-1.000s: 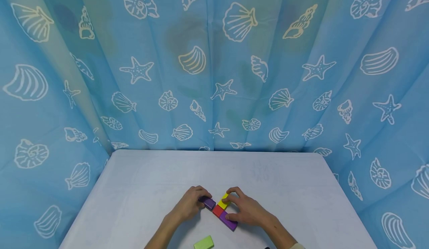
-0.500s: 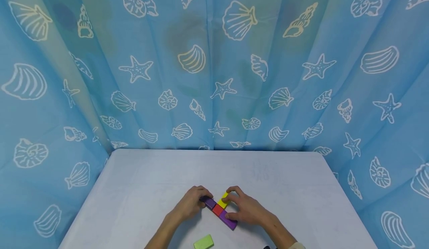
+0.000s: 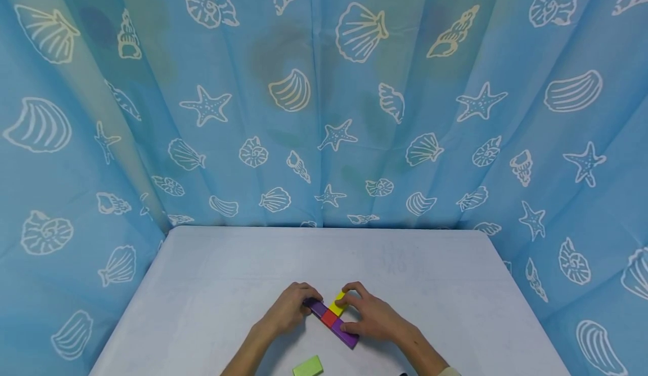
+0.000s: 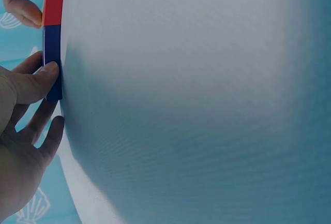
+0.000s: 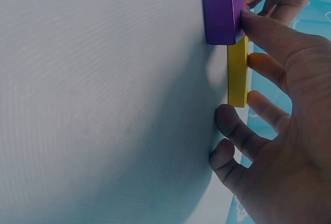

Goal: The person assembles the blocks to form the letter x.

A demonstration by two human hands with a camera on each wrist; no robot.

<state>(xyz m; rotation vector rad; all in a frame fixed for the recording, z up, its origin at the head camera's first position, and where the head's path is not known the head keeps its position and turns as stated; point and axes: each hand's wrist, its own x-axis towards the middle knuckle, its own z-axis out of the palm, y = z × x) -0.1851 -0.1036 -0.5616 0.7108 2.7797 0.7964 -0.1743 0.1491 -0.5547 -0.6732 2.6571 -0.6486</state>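
In the head view, a dark navy-purple block [image 3: 317, 308], a small red block [image 3: 329, 318] and a purple block [image 3: 345, 336] form a slanting row on the table. A yellow block [image 3: 336, 308] juts from the red one toward the back. My left hand [image 3: 288, 310] pinches the outer end of the dark block, its thumb [image 4: 39, 85] along the near side. The dark block's inner end meets the red block. My right hand [image 3: 377, 318] holds the group steady, thumb against the purple block and fingers on the yellow block [image 5: 237, 79].
Closer to the front edge of the view lies a light green block [image 3: 307, 366], apart from the others. The white-covered table [image 3: 228, 258] is enclosed at the back and sides by a blue curtain [image 3: 324, 106] printed with shells and starfish.
My left hand has slid the dark block slightly right and toward me, closing the small gap to the red block. The right hand and its blocks have stayed in place.
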